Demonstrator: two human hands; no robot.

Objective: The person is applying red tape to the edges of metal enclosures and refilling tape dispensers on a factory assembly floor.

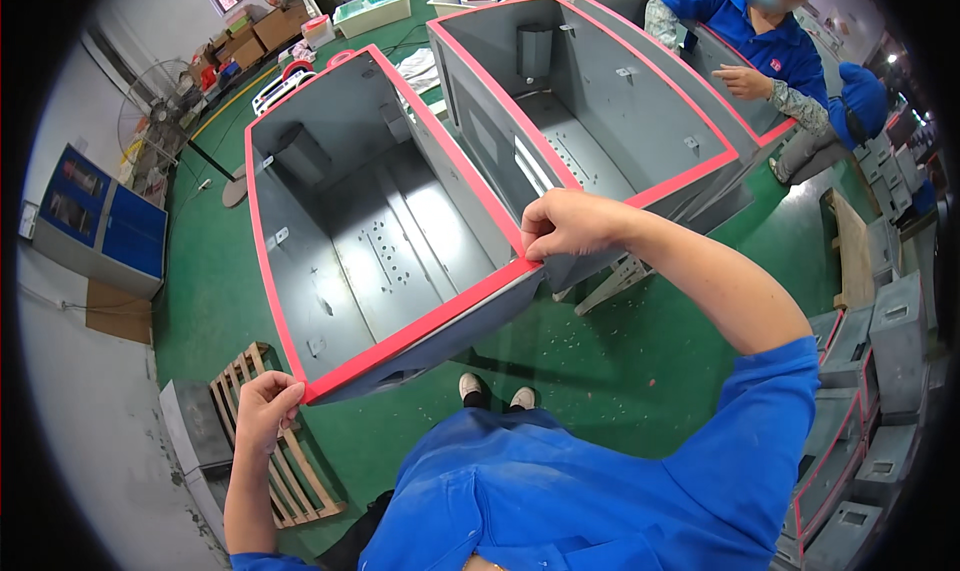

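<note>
In front of me a large grey metal housing [341, 261] lies with its hollow side up, its rim lined with red tape [420, 325]. At the near left corner, my left hand [260, 408] pinches the tape's end between thumb and fingertips. My right hand [572, 222] reaches across to the near right corner, its fingers closed together on the tape there. The near strip runs straight along the edge between both hands. Holes and small brackets show inside the housing. Just to the right stands a second grey housing [655, 116], its rim also red.
A co-worker in blue [715, 6] stands at a third red-rimmed housing, far right. Slatted pallet [290, 471] lies at lower left, near a blue-doored cabinet [135, 226]. Behind are a standing fan [150, 101] and bins [372, 9]. Grey metal parts [895, 321] line the right side.
</note>
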